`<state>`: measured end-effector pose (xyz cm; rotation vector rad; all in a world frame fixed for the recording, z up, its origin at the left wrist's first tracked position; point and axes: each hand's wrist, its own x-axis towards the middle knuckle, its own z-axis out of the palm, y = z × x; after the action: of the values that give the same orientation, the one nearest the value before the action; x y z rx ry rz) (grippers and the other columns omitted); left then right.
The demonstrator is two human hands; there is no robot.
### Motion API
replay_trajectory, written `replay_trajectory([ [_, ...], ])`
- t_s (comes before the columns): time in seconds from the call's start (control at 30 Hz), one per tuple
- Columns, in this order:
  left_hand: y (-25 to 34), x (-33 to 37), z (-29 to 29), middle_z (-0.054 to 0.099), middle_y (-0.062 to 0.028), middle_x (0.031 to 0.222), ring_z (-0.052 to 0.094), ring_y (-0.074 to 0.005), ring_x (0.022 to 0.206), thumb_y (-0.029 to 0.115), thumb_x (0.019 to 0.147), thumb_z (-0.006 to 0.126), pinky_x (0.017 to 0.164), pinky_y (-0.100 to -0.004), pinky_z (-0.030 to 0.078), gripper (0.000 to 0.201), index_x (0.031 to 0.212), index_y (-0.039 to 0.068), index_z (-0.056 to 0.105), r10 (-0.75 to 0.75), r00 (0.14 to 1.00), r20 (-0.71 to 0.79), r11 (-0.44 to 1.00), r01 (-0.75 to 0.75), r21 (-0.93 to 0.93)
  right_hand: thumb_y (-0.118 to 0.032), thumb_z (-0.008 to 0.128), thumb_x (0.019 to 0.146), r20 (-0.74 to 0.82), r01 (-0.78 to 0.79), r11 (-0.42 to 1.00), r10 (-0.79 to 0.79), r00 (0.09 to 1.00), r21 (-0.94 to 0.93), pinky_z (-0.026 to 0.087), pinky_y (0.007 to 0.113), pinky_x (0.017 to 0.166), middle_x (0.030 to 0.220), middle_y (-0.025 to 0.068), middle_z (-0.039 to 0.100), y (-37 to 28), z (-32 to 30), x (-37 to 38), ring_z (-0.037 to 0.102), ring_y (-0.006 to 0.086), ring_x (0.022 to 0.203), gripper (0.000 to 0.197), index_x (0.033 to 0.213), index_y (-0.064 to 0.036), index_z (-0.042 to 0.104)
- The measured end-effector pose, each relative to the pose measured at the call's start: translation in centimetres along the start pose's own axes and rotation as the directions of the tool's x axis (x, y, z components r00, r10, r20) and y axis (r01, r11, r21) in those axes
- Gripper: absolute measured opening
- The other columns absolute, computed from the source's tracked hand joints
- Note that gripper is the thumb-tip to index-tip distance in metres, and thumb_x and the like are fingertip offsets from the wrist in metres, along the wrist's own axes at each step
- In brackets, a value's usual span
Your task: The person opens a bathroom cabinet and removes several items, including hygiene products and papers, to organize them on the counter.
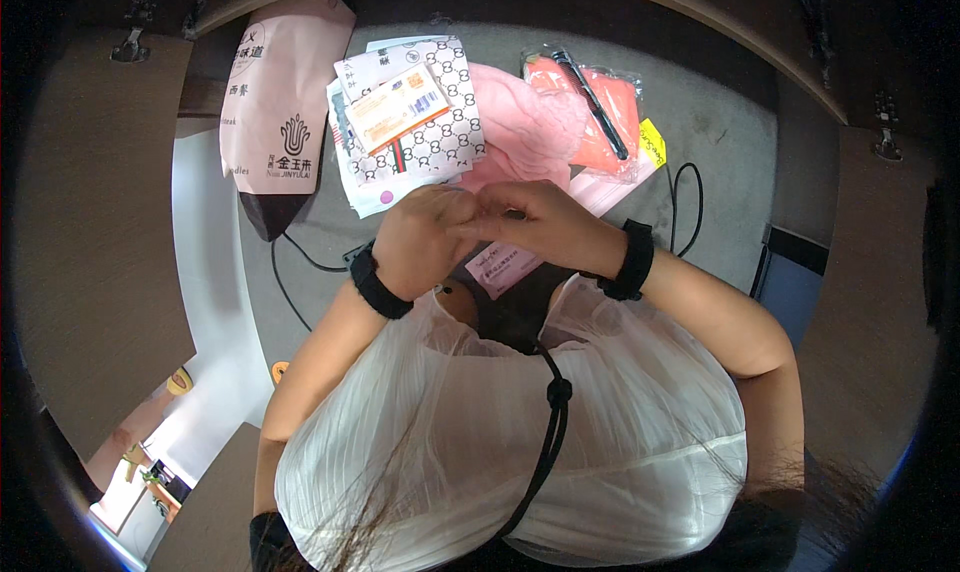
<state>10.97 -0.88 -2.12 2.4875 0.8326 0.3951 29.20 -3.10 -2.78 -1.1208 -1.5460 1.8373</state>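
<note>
My left hand [428,234] and my right hand [548,224] meet in front of my chest, fingertips pressed together. Both are closed, and whatever lies between the fingers is too small or hidden to make out. Just below them shows a small pink printed label [502,268]; whether it hangs from my fingers cannot be told. Right behind my hands lies a crumpled pink cloth [530,127]. To its left is a stack of papers topped by a white patterned sheet [450,137], with a white and orange packet [402,109] on it.
A coral item in clear plastic [572,147] lies at the back right, with a slim black object [597,112] across it. Beside it are a yellow tag [652,142] and a pink strip [610,190]. A pink paper bag [270,122] stands at left. Black cables [672,207] curve at both sides.
</note>
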Motion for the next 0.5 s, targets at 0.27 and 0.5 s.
replay_trajectory([
  [0.27, 0.3, -0.3, 0.3, 0.05, -0.0076, 0.059, 0.053, -0.0267, 0.059, 0.021, 0.068, 0.063, 0.057, -0.0354, 0.042, 0.02, 0.07, 0.006, 0.05, 0.073, 0.997, 0.006, 0.983, -0.071, -0.169, -0.021, 0.057, 0.082, 0.089, 0.129, 0.985, -0.119, 0.989, -0.114, 0.045, 0.028, 0.067, 0.081, 0.0106, 0.061, 0.9, -0.4, -1.0, 0.058, 0.0162, 0.073, 0.022, 0.091, -0.0005, 0.058],
  [0.5, -0.1, -0.6, 0.8, 0.051, -0.0044, 0.056, 0.052, -0.0242, 0.055, 0.025, 0.069, 0.065, 0.056, -0.0334, 0.041, 0.021, 0.063, 0.01, 0.051, 0.088, 0.989, 0.116, 0.972, -0.06, -0.226, -0.014, 0.054, 0.083, 0.229, 0.217, 0.946, -0.162, 0.96, -0.239, 0.044, 0.03, 0.067, 0.08, 0.0137, 0.059, 1.1, -0.2, -1.3, 0.058, 0.0207, 0.073, 0.019, 0.096, -0.0012, 0.056],
])
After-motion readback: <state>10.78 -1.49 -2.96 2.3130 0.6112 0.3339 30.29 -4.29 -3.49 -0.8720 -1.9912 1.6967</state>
